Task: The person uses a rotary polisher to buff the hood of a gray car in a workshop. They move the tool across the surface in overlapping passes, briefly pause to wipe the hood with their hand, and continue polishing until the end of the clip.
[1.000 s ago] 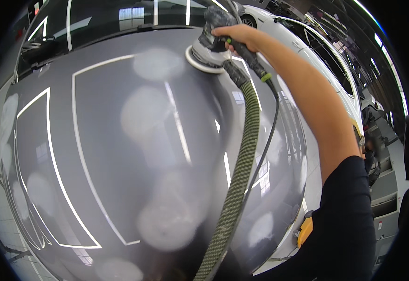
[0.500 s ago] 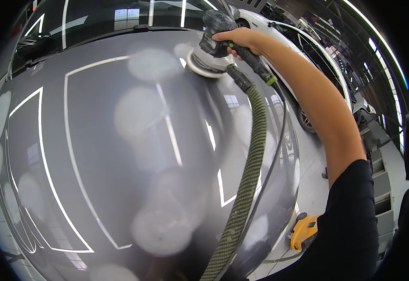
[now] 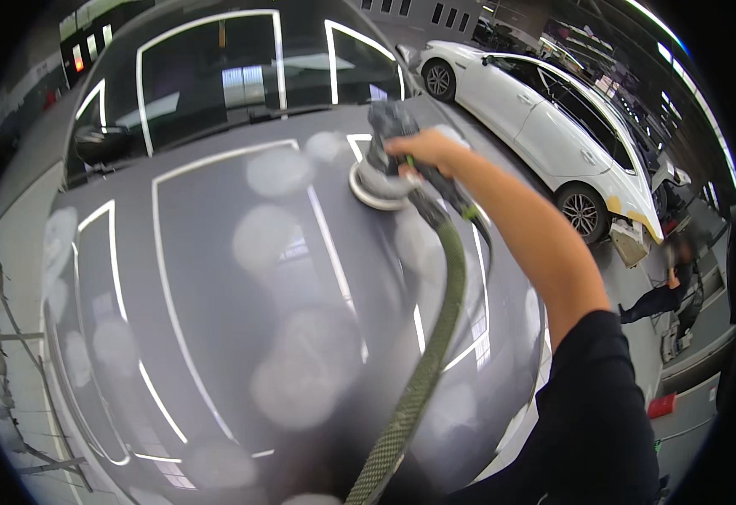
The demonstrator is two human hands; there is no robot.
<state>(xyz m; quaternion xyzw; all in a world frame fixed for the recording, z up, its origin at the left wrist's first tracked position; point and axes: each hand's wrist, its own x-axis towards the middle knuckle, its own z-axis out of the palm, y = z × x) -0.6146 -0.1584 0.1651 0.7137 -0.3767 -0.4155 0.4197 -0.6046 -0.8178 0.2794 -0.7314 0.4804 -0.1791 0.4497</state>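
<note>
My right hand (image 3: pixel 429 151) is wrapped round the handle of a dark random orbital sander (image 3: pixel 378 158). Its round, pale pad rests on the grey car hood (image 3: pixel 208 227), near the windshield on the right side. Several dull, whitish sanded patches (image 3: pixel 280 172) mark the otherwise shiny paint. From the tool a green ribbed dust hose (image 3: pixel 435 337) runs down toward the lower edge, with a dark cable beside its upper end. My left hand is out of the picture.
A white car (image 3: pixel 520 109) with a yellowish patch at its rear stands on the right. Another person (image 3: pixel 667 286) is low down near it. At the left is a metal stand (image 3: pixel 14 353) beside the hood. The windshield (image 3: pixel 208 84) rises behind the hood.
The view has shifted, so more of the windshield, the white car and the other person show. My right hand still grips the sander, whose pad stays on the upper right of the hood.
</note>
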